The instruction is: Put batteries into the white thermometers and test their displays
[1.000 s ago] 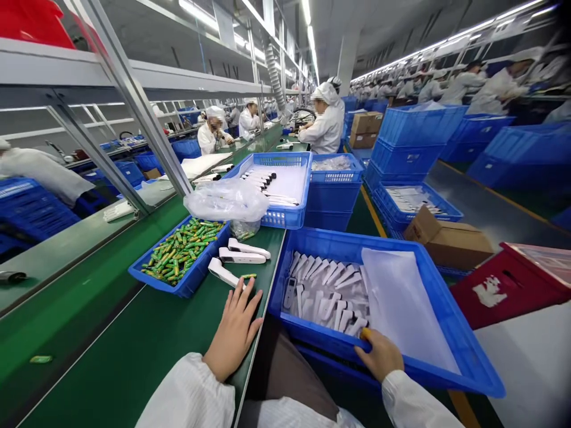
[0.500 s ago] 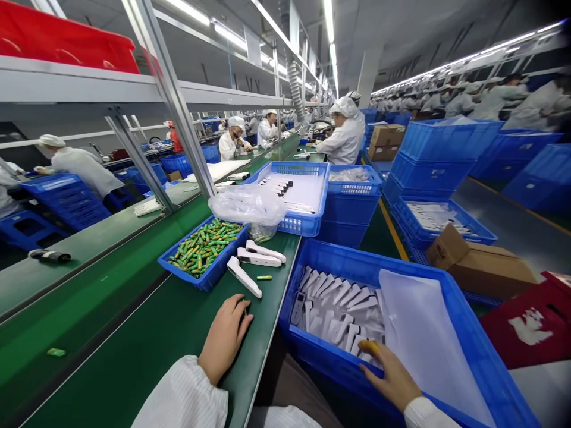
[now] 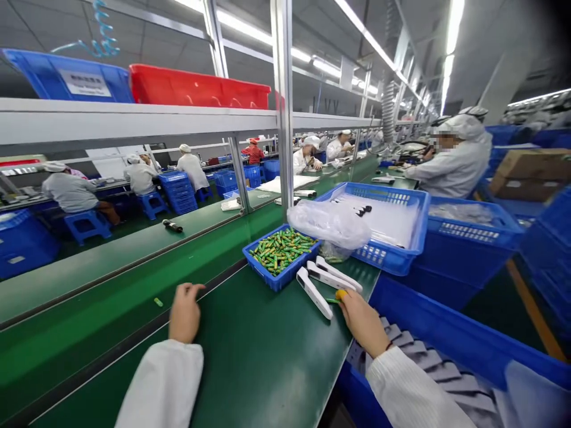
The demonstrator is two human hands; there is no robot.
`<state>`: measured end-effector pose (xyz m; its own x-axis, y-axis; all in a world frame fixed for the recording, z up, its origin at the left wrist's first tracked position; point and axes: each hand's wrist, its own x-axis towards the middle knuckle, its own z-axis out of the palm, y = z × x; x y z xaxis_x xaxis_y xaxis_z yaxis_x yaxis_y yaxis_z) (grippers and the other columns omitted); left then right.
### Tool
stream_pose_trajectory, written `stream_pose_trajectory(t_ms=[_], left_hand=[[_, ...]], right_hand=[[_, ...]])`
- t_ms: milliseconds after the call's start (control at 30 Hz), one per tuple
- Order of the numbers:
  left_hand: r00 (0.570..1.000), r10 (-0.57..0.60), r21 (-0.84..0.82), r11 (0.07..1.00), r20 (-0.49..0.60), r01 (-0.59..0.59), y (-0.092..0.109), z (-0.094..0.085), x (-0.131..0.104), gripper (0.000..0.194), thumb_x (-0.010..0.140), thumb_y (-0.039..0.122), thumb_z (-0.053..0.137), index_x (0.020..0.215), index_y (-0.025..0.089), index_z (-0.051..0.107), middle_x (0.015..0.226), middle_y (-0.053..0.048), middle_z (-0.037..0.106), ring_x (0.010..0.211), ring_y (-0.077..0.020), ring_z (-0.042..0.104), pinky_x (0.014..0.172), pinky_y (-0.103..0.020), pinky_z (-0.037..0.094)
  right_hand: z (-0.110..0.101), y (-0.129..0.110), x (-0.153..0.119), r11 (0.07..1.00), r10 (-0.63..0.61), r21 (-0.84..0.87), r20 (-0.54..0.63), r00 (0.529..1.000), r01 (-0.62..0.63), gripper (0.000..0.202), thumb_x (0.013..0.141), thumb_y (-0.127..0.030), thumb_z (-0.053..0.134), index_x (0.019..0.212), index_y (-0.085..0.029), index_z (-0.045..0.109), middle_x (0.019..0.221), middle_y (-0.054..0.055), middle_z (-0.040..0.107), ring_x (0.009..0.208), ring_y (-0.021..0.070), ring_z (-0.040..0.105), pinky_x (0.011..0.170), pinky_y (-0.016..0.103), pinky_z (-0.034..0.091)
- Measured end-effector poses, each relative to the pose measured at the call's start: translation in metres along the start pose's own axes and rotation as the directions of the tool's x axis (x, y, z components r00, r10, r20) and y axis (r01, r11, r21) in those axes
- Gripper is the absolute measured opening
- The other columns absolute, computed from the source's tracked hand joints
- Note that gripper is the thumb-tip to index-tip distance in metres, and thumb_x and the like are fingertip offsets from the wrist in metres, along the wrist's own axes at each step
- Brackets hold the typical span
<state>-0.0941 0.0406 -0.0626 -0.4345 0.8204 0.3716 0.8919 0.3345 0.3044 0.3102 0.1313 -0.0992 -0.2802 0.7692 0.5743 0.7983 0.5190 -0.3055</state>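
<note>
Over the near edge of the green belt, my left hand (image 3: 185, 312) is raised with its thumb apart from the bent fingers; nothing shows in it. A loose green battery (image 3: 158, 302) lies on the belt to its left. My right hand (image 3: 363, 321), a yellow cover on one fingertip, pinches one end of another green battery (image 3: 332, 301) at the bench surface. Beside that battery lie several white handheld devices, the nearest device (image 3: 314, 292) slanting toward me. Behind them stands a small blue tray (image 3: 274, 283) heaped with green and yellow batteries.
A clear plastic bag (image 3: 330, 223) rests against a blue crate (image 3: 419, 229) with white sheets. Below my right forearm, a large blue bin (image 3: 410, 297) holds rows of white parts. A metal post (image 3: 282, 107) rises behind the tray. Co-workers in white sit farther along.
My view has swung left. My right hand has moved from the large bin to the battery beside the white devices. My left hand has gone left, away from the devices toward the belt.
</note>
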Motion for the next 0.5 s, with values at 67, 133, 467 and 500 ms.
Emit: stream_pose_trajectory(t_ms=[67,133,467,500], left_hand=[[0.968,-0.241,0.049,0.968,-0.069,0.244,-0.037,-0.015,0.014,0.025,0.091,0.011,0.043,0.113,0.014,0.055,0.12,-0.012,0.05,0.098,-0.0226,0.057,0.08,-0.04,0.05],[0.906,-0.41,0.078,0.905,-0.103,0.418,-0.064,-0.023,0.025,0.032,0.095,0.022,0.036,0.122,0.012,0.049,0.124,-0.018,0.048,0.102,-0.0298,0.057,0.076,-0.045,0.051],[0.776,-0.607,0.03,0.791,0.173,0.612,-0.11,-0.019,0.044,0.034,0.094,0.037,0.045,0.117,0.014,0.052,0.104,-0.01,0.06,0.084,-0.0204,0.061,0.072,-0.038,0.051],[0.777,-0.609,0.003,0.787,0.158,0.617,-0.109,-0.02,0.044,0.033,0.095,0.037,0.044,0.118,0.014,0.051,0.104,-0.009,0.06,0.084,-0.0198,0.06,0.073,-0.039,0.051]], right_hand=[[-0.01,-0.004,0.008,0.999,0.041,-0.014,-0.048,0.998,-0.042,0.025,0.09,-0.024,0.034,0.081,-0.017,0.057,0.08,0.013,0.06,0.072,0.0285,0.059,0.059,0.038,0.048],[-0.019,-0.013,0.025,0.997,0.072,-0.007,-0.102,0.992,-0.073,0.025,0.092,-0.028,0.034,0.088,-0.017,0.056,0.086,0.013,0.059,0.078,0.0282,0.059,0.064,0.038,0.048],[0.034,-0.098,0.128,0.972,0.023,0.234,-0.144,0.989,0.012,0.024,0.092,-0.029,0.04,0.099,-0.014,0.058,0.074,0.005,0.06,0.066,0.0192,0.058,0.065,0.032,0.049],[0.039,-0.107,0.122,0.967,0.013,0.254,-0.143,0.99,0.024,0.025,0.092,-0.028,0.04,0.102,-0.014,0.058,0.078,0.007,0.061,0.07,0.0203,0.059,0.069,0.034,0.049]])
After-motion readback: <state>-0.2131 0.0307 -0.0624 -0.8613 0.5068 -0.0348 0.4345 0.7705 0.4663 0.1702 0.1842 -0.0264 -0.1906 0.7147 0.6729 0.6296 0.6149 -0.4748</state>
